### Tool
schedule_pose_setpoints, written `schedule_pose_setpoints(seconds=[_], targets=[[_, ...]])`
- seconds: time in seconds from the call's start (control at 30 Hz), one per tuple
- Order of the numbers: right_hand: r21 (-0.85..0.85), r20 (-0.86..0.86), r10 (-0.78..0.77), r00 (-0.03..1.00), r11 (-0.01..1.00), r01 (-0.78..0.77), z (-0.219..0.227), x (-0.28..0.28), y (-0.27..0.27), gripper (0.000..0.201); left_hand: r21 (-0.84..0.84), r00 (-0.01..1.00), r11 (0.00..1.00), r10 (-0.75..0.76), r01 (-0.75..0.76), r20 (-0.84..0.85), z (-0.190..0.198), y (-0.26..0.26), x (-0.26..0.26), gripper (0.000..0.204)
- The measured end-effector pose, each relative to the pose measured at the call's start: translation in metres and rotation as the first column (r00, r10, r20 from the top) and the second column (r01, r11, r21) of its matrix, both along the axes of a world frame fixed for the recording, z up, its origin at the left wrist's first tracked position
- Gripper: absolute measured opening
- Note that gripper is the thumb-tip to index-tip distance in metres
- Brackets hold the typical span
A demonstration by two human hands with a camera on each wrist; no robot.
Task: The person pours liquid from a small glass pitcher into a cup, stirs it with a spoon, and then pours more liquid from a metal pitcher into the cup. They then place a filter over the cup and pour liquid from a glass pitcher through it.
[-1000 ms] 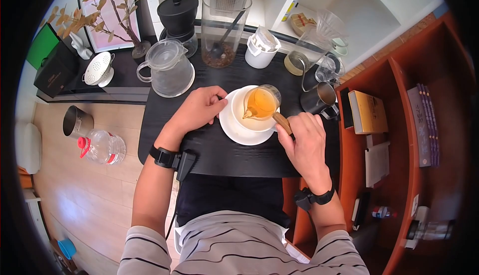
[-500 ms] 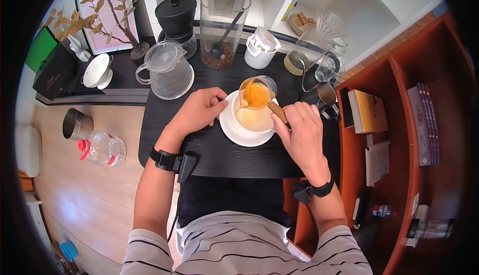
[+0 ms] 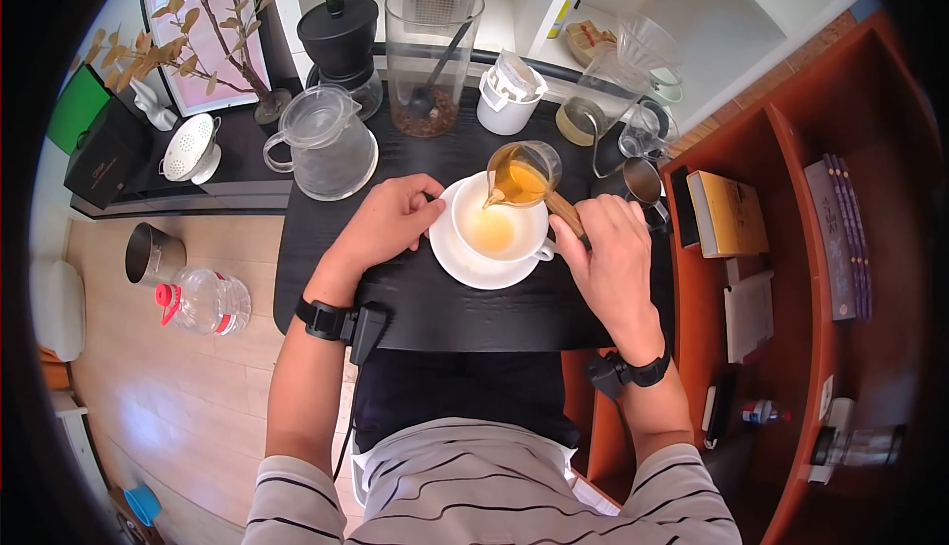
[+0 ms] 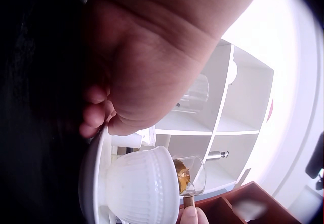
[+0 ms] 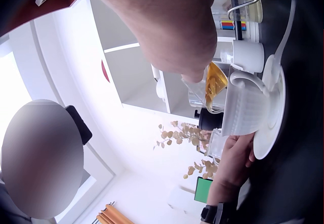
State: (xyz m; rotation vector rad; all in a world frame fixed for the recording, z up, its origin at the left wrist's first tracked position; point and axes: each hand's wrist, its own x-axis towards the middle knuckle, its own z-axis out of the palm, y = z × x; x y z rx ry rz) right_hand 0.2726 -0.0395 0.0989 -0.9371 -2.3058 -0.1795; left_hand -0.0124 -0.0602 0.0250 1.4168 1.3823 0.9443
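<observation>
My right hand point(image 3: 611, 256) grips the wooden handle point(image 3: 565, 214) of a small glass pitcher point(image 3: 526, 175) holding amber liquid. The pitcher is tilted, its spout over the far side of a white ribbed cup point(image 5: 240, 111). Pale amber liquid point(image 3: 492, 237) shows in the bottom of the cup, which stands upright on a white saucer point(image 3: 452, 256). My left hand point(image 3: 388, 219) pinches the saucer's left rim, thumb above and fingers at its underside in the left wrist view. A white spoon point(image 5: 272, 73) rests on the saucer beside the cup's handle.
Along the table's back stand a lidded glass server point(image 3: 326, 145), a black grinder point(image 3: 338, 36), a tall glass cylinder point(image 3: 433, 61) and a white mug point(image 3: 509, 105). Glassware and a dark metal jug point(image 3: 643, 181) stand at right, near an orange-brown bookshelf point(image 3: 791, 165).
My right hand has moved the tilted pitcher toward the cup's far side, after a small shift left. More of the cup's inside and its handle now show. My left hand stays at the saucer.
</observation>
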Motion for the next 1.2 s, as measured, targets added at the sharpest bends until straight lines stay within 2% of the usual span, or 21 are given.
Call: schedule_pose_setpoints(seconds=[0.3, 0.77, 1.2], targets=[[-0.007, -0.007, -0.056, 0.998, 0.998, 0.056, -0.004, 0.021, -0.008, 0.028, -0.013, 1.0, 1.0, -0.014, 0.014, -0.023, 0.001, 0.0, -0.001, 0.02], [-0.006, 0.016, -0.045, 0.999, 0.999, 0.045, 0.003, 0.032, -0.016, 0.027, -0.017, 1.0, 1.0, -0.011, 0.011, -0.005, 0.001, -0.001, 0.0, 0.019], [0.018, 0.051, -0.101, 0.994, 0.995, 0.101, 0.004, 0.035, -0.002, 0.025, -0.01, 1.0, 1.0, -0.009, 0.009, 0.005, -0.001, -0.001, -0.001, 0.019]])
